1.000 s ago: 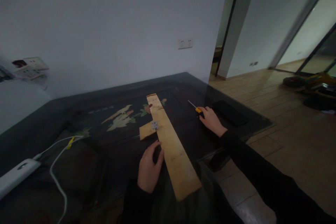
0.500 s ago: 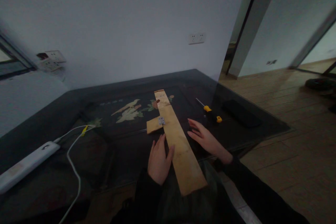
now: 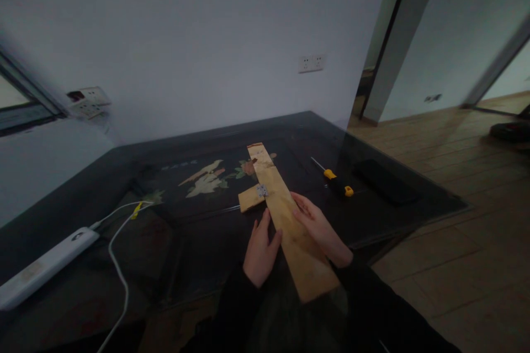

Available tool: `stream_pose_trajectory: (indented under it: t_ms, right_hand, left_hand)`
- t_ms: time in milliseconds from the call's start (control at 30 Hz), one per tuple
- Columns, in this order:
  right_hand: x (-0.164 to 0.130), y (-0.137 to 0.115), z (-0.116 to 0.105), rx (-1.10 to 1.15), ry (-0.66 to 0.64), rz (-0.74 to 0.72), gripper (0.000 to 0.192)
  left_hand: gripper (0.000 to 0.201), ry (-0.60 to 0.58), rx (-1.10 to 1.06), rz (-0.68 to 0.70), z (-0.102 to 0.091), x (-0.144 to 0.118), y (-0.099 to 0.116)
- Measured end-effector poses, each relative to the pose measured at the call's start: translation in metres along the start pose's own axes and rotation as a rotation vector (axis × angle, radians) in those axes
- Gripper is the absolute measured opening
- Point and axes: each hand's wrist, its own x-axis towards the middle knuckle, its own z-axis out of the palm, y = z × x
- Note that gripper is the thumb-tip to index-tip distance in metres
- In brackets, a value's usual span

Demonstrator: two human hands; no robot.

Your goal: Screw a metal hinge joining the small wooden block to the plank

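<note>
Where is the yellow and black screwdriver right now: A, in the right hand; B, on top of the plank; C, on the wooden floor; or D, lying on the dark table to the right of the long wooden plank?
D: the yellow and black screwdriver lies on the dark table, right of the long wooden plank, while the right hand rests on the plank's edge.

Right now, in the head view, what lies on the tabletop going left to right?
White power strip → white cable → small wood block → long wooden plank → yellow-and-black screwdriver → flat black object.
</note>
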Motion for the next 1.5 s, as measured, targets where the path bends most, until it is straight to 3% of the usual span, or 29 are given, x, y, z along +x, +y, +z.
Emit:
stream_pose_trajectory:
  t_ms: [267, 833, 1200, 1333, 1500]
  right_hand:
    - [0.012, -0.004, -0.024, -0.024, 0.048, 0.021, 0.052]
    - [0.039, -0.023, -0.078, -0.221, 0.094, 0.078, 0.049]
    - [0.05, -0.027, -0.082, -0.286, 0.12, 0.025, 0.042]
    - [0.042, -0.034, -0.083, -0.279, 0.114, 0.039, 0.041]
    - [-0.001, -0.058, -0.097, -0.296, 0.183, -0.036, 0.04]
  left_hand:
    - [0.061, -0.126, -0.039, 0.002, 0.008, 0.024, 0.015]
    - [0.058, -0.246, 0.024, 0.053, 0.042, 0.081, 0.039]
    - [0.056, -0.218, -0.01, 0.079, 0.05, 0.09, 0.041]
    - [0.055, -0.204, -0.074, 0.105, 0.048, 0.089, 0.039]
    - [0.051, -0.159, -0.187, 0.081, 0.029, 0.087, 0.02]
